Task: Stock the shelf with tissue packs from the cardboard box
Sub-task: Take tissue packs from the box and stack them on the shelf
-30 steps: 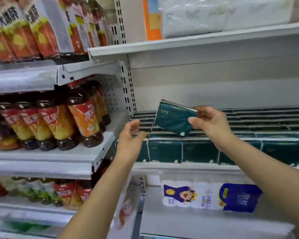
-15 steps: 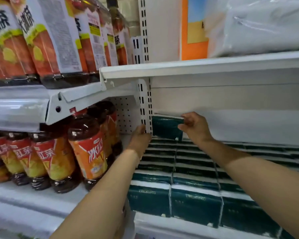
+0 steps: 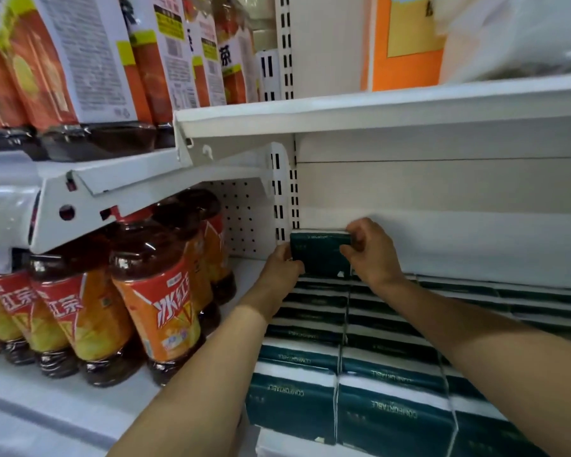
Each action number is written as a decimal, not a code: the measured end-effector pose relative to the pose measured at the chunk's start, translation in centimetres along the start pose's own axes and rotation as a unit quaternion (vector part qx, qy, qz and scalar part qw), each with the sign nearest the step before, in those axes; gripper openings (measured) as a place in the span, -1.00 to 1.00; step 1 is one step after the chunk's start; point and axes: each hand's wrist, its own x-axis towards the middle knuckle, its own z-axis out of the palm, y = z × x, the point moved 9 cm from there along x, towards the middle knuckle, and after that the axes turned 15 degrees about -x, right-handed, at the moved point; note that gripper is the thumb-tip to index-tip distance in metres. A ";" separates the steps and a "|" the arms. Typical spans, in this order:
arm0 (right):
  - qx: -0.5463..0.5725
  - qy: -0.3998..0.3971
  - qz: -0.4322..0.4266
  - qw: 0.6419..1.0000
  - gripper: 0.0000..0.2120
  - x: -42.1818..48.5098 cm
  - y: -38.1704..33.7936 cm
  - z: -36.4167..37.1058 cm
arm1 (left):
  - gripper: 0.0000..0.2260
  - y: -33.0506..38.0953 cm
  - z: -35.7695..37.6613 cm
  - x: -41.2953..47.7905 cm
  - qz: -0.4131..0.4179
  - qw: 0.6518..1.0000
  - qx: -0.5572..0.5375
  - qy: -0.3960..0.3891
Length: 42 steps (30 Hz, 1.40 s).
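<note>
The right hand (image 3: 373, 255) pinches the top right corner of a dark green tissue pack (image 3: 317, 255), thumb on the front and fingers curled over the white top edge. The left hand (image 3: 282, 268) grips the pack's 9 o'clock edge with bent fingers. How far they wrap behind it is hidden. The pack stands upright at the back left corner of the white metal shelf (image 3: 297, 451), close to the pale back panel (image 3: 442, 242). It sits on top of a layer of matching packs (image 3: 360, 357). These are soft, plastic-wrapped blocks laid flat in tight rows that run toward 6 o'clock and 3 o'clock. At 9 o'clock, past a perforated divider (image 3: 244, 219), stand dark tea bottles (image 3: 159, 291) with orange labels. At 12 o'clock another white shelf (image 3: 376, 107) carries an orange card (image 3: 402, 44) and a white wrapped bundle (image 3: 524, 34). At 10 o'clock more tea bottles (image 3: 80, 61) fill a higher shelf.
</note>
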 end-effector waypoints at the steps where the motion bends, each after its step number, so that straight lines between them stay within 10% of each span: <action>1: -0.008 0.004 -0.004 1.000 -0.75 -0.1 -0.1 -0.1 | -0.63 0.0 0.1 0.0 -0.001 1.000 0.002 0.001; 23: 0.085 -0.002 0.027 0.996 -0.89 -15.6 -1.6 -13.6 | -0.64 3.4 3.8 -20.6 0.162 0.984 0.046 0.056; 31: 0.035 0.115 0.062 0.991 -0.86 -29.9 3.0 -23.5 | -0.74 -5.3 12.9 -31.8 -0.014 0.989 -0.111 -0.094; 42: 0.024 0.054 0.237 0.970 -0.85 -46.6 16.6 -29.9 | -0.78 -16.9 25.2 -41.2 -0.191 0.962 -0.048 -0.188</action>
